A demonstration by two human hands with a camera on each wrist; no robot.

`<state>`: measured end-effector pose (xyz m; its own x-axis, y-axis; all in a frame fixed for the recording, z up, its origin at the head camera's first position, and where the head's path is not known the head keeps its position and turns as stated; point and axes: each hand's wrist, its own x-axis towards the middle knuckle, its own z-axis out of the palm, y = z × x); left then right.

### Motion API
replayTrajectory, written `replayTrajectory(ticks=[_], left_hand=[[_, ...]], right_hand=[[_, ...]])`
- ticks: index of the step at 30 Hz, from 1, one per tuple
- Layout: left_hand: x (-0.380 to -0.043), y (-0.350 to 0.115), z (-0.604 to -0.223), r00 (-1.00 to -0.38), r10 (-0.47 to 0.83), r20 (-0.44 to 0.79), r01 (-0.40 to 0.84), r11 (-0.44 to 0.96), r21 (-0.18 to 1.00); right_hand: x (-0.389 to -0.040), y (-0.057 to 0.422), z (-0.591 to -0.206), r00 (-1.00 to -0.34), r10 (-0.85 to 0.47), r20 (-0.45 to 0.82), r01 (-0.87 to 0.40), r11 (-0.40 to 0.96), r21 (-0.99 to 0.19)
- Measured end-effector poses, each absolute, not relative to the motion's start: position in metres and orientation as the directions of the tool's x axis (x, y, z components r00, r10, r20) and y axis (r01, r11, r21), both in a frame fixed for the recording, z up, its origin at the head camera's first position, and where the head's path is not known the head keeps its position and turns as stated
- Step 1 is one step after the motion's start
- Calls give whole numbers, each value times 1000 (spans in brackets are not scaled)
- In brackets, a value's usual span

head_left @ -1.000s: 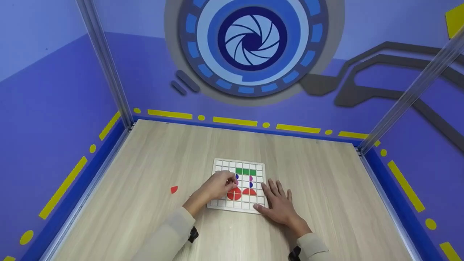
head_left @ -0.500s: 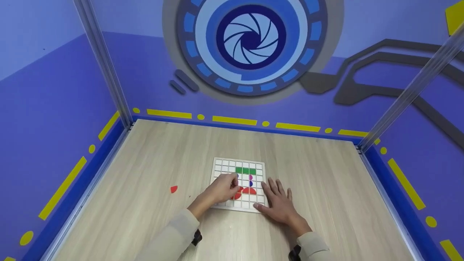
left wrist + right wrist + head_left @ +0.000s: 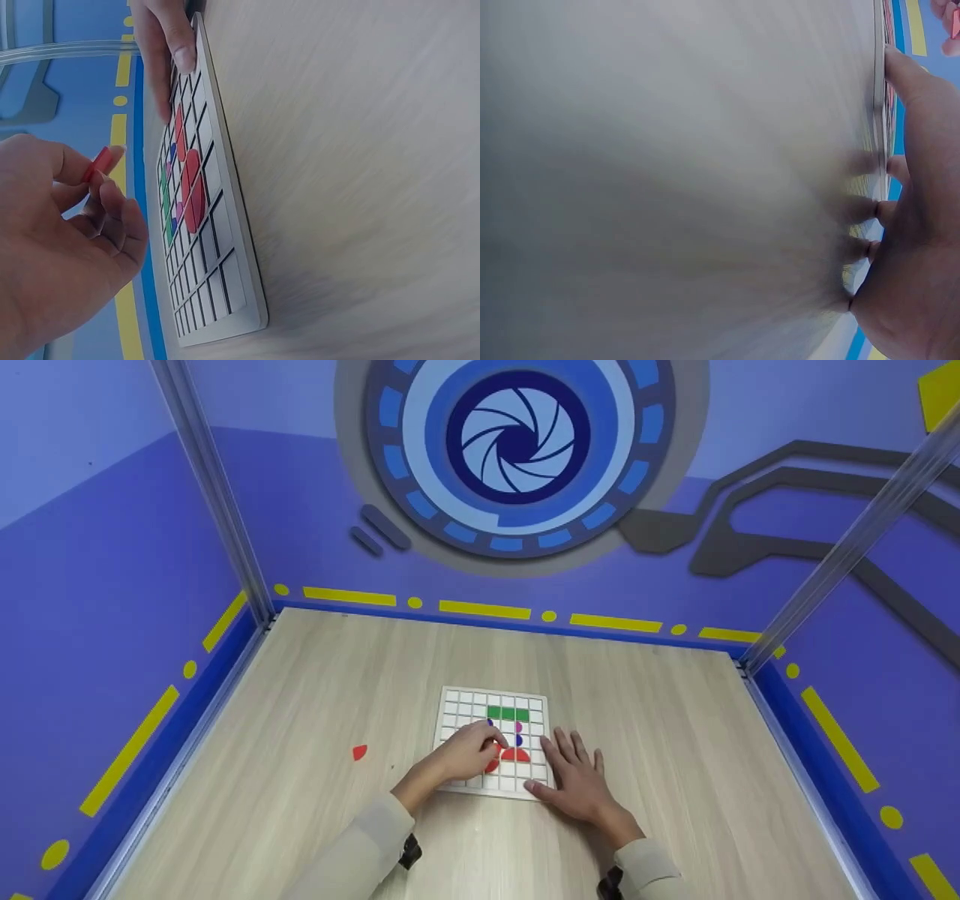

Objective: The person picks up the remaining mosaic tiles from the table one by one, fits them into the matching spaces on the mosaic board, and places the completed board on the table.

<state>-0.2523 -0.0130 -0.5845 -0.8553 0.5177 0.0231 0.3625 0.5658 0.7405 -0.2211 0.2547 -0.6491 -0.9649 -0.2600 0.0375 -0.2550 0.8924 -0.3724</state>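
My left hand (image 3: 469, 751) is above the white gridded board (image 3: 460, 697). Between thumb and fingertips it pinches a small red piece (image 3: 97, 163), lifted clear of the board in the left wrist view. Below it on the grid are a rounded red shape (image 3: 193, 191), partly covered by the hand in the head view, and a red half-circle (image 3: 515, 755). My right hand (image 3: 576, 781) lies with fingers spread at the board's right side, its thumb on the edge near the lower right corner. Farther up the grid sits a green strip (image 3: 508, 713), with small blue and pink pieces beneath.
One loose red piece with a curved side (image 3: 360, 752) lies on the wooden table (image 3: 337, 690), left of the board. Blue walls with yellow marks (image 3: 484, 609) enclose the table at the back and both sides.
My left hand has shifted slightly to the right over the board, covering more of the rounded red shape. The right hand stays where it was.
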Motion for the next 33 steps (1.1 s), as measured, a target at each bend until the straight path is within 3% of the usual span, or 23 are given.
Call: replayTrajectory(ticks=[11,25,33], left_hand=[[-253,3,-594,-870,486,77,367,537,759],[-246,22,-609,-926,370,69,318,672,669],[-247,26,-613,-929,357,93,337,716,612]], right_hand=[[-223,255,-650,-967,-250,38,-248,902,-354],[-222,253,-651,-968,-250,17,-240,904,-353],[-221,253,-647,-965,-258,36,-253,894,-369]])
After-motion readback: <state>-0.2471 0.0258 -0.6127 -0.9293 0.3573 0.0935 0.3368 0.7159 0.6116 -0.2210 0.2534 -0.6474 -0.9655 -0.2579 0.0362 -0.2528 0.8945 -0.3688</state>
